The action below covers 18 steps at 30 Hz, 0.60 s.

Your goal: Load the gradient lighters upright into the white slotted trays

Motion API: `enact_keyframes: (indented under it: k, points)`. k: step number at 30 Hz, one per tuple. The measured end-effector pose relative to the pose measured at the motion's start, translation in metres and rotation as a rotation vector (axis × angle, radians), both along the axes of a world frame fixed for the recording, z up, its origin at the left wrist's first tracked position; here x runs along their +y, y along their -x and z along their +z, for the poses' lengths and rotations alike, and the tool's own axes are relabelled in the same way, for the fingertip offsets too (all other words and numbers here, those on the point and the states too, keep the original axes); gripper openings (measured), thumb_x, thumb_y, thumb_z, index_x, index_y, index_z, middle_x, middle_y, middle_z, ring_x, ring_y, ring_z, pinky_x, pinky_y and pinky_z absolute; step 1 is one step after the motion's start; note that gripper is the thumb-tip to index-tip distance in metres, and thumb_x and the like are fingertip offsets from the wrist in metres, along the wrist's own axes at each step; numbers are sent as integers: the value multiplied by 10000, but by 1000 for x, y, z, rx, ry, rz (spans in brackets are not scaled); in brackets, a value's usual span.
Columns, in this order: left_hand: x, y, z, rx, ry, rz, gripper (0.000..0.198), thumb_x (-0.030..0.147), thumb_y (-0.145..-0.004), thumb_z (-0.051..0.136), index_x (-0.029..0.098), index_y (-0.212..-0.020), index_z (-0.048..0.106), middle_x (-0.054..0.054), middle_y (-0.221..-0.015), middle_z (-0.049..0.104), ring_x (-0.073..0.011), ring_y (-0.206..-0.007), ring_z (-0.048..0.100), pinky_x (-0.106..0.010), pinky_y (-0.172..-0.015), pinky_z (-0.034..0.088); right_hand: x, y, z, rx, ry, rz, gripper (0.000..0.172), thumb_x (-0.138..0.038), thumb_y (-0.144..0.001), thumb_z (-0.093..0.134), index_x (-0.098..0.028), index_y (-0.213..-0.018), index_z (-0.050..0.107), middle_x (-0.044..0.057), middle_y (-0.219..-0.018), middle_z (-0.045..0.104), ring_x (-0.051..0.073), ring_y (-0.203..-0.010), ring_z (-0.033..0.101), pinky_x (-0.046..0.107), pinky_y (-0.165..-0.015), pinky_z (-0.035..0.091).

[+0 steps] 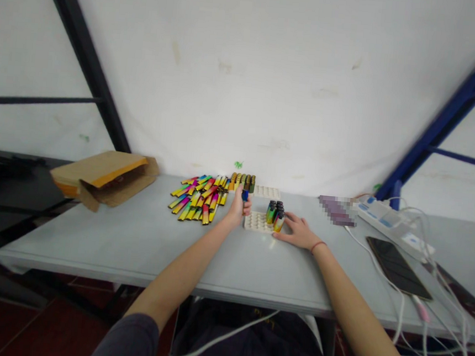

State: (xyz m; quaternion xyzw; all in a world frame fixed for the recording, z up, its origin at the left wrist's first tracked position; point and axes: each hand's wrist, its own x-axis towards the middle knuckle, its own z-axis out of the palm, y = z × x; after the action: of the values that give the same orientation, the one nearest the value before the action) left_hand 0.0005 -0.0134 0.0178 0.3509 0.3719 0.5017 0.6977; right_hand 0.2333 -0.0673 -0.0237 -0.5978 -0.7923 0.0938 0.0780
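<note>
My left hand [238, 208] is closed around a small lighter-like piece with a blue end [245, 195]; the fingers hide most of it. Just right of that hand lies a white tray with rows of holes [255, 221]. Several lighters with black tops and shiny rainbow bodies [275, 213] stand upright in its right part. My right hand [298, 231] grips the tray's right end, thumb along the front corner and fingers beside the lighters. Left of my left hand, shiny rainbow-and-gold sleeves [198, 199] lie in a loose pile.
Behind my left hand stand several upright gold pieces [243, 181], beside a second white tray [267, 192]. An opened cardboard box [104, 175] sits at the left. On the right are a phone [398, 267], a blurred purple item [336, 210], a power strip [395, 226] and white cables.
</note>
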Motion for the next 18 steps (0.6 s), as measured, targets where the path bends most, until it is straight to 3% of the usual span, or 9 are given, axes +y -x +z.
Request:
enact_keyframes:
  k: [9,13,18]
  points:
    - [2,-4,-7,83,-22,109,459,465,-951,315,218,-564,330,87,-404,207,-49,-307,139,-181,-345,95,-1,0,0,-2,5,-1,720,-722,-849,552,-213,-1357,585,181,-1584,374,353,-1467,339,591,-1188,214]
    - [4,-4,-8,41,-22,170,467,533,-923,369,224,-577,326,88,-412,229,-50,-311,149,-185,-341,102,-1,1,1,-2,8,-1,750,-728,-850,542,-196,-1377,567,197,-1586,364,354,-1468,336,596,-1188,202]
    - [3,-2,-9,32,-21,157,488,619,-895,388,230,-604,341,98,-414,224,-50,-311,155,-180,-340,120,0,0,-1,16,1,5,754,-734,-843,548,-198,-1374,572,198,-1581,370,351,-1470,332,590,-1185,209]
